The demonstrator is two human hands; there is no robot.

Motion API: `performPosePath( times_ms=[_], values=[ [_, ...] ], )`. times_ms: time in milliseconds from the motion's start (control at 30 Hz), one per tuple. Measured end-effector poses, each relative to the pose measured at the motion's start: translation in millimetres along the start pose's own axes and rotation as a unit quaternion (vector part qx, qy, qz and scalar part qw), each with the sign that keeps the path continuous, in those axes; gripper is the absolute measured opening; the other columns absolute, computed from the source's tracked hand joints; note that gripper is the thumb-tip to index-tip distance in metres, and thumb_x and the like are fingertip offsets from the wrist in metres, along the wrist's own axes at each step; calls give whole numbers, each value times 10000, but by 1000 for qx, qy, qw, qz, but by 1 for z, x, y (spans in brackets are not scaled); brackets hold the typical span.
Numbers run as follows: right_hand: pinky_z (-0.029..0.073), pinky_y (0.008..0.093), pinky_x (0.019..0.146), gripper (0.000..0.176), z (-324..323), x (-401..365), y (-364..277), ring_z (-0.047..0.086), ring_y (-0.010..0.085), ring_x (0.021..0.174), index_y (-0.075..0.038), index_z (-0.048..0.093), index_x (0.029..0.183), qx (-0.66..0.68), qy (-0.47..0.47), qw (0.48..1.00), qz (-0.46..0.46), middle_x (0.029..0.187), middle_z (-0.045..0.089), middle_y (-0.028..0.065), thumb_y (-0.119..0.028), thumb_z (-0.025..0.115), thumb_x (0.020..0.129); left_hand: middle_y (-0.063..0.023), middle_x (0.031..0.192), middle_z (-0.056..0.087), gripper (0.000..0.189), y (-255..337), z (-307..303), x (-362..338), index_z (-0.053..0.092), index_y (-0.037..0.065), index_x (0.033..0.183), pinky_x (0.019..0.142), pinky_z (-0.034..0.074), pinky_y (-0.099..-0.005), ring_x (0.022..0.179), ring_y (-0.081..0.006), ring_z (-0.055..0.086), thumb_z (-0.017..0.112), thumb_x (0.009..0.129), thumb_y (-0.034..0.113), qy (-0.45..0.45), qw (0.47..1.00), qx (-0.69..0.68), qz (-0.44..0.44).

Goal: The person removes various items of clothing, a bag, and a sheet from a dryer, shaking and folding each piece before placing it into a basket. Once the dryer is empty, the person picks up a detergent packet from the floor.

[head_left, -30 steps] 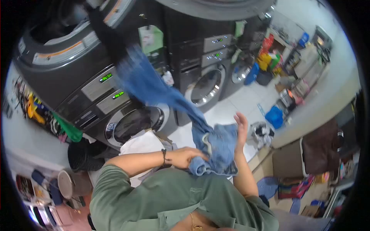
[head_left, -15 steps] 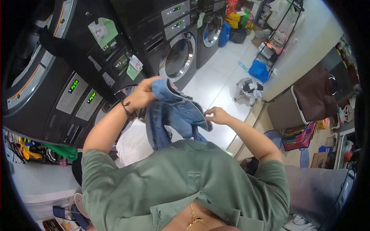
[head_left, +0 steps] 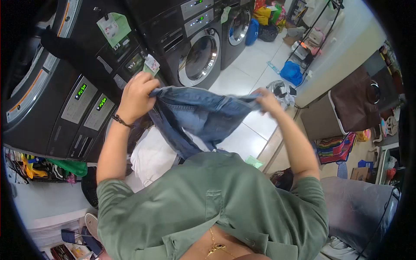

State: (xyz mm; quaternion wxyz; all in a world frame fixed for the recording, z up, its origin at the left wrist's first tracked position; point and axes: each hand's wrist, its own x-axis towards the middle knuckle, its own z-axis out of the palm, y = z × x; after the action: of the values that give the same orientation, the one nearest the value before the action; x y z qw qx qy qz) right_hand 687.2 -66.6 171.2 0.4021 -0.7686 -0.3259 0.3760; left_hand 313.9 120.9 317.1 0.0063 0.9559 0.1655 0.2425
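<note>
Blue denim trousers (head_left: 199, 113) hang stretched between my two hands, in front of my chest. My left hand (head_left: 138, 96), with a dark bracelet at the wrist, is closed on one end of the waistband. The other end is pinched in my right hand (head_left: 265, 103), slightly blurred by motion. The legs of the denim drop toward my shirt, and their lower ends are partly hidden. White cloth (head_left: 151, 156) lies below my left forearm, beside the denim.
Black washing machines (head_left: 199, 56) line the left and far side. On the tiled floor (head_left: 247, 78) to the right are a wire rack (head_left: 318, 32), a blue bag (head_left: 291, 73) and a stool with cloths (head_left: 281, 92). A brown bag (head_left: 355, 102) hangs over a bin further right.
My hands have moved apart and up, and the denim, bunched before, is now spread wide between them. My right hand has gone farther right.
</note>
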Motion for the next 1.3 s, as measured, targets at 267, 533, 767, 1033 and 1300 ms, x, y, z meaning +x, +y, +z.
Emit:
performPosePath(
  times_ms=[267, 533, 767, 1033, 1300],
  values=[
    [517, 351, 712, 276, -126, -14, -134, 670, 257, 750, -76, 692, 922, -401, 169, 888, -151, 813, 687, 128, -177, 515, 735, -46, 908, 562, 243, -7, -39, 31, 653, 109, 729, 863, 340, -392, 949, -284, 505, 625, 546, -49, 38, 992, 89, 77],
    [544, 369, 586, 337, -115, 33, -43, 672, 280, 618, -32, 607, 1102, -217, 120, 966, -70, 831, 670, 213, -116, 446, 818, -10, 922, 631, 107, -43, 109, 14, 703, 143, 796, 896, 367, -440, 970, -224, 566, 699, 724, 223, -59, 985, 161, -21],
    [513, 278, 723, 266, -146, 27, -46, 666, 198, 864, -2, 648, 1003, 282, 115, 938, -167, 940, 663, 105, -74, 466, 823, -106, 909, 683, 194, -36, 69, 65, 700, 56, 915, 821, 463, -394, 887, -302, 629, 694, 774, 189, -43, 981, -23, -185],
    [441, 298, 842, 199, -124, -78, -124, 604, 188, 903, -46, 692, 986, -32, 531, 731, -428, 927, 681, 25, -18, 661, 791, -114, 946, 620, 228, -1, 19, 93, 486, 6, 998, 845, 500, -289, 869, -190, 627, 617, 835, -82, 512, 799, -308, -72],
    [492, 422, 831, 405, -153, -114, -22, 567, 259, 941, -116, 522, 1171, 321, 100, 589, -735, 1060, 553, 170, -424, 473, 911, -167, 1140, 527, 416, 39, 86, 52, 301, 23, 1230, 930, 465, -388, 994, -278, 578, 557, 934, 163, 147, 981, -127, 5]
  ],
)
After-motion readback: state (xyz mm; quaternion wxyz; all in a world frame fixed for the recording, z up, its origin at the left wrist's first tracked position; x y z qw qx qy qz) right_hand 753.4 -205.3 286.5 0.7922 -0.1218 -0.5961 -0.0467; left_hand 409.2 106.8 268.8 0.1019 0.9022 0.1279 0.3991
